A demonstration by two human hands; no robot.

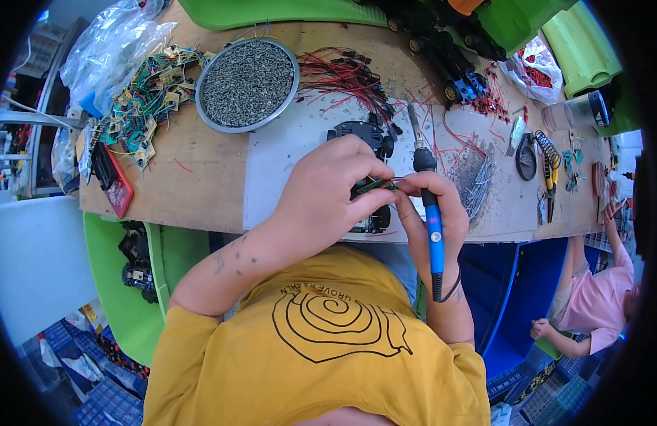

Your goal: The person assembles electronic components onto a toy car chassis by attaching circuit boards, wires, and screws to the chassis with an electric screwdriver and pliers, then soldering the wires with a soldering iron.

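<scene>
My left hand (335,181) pinches a small green circuit board (371,187) with thin wires over the near edge of the table. Against the board, the fingertips of my right hand (438,206) are closed on the wires. That same hand also carries a blue soldering iron (433,224), its metal tip pointing away from me and its cord hanging down by the wrist. Beneath my hands lies a black toy car chassis (364,135), partly hidden by the left hand. Which fingers bear on which wire is too small to make out.
A metal bowl (293,106) of small screws stands beyond my left hand. Wired circuit boards (154,99) pile up at left, near a red-edged case (119,192). Red and black wires (346,74), toy cars (449,82) and pliers (551,177) lie beyond. Another person (591,305) sits at right.
</scene>
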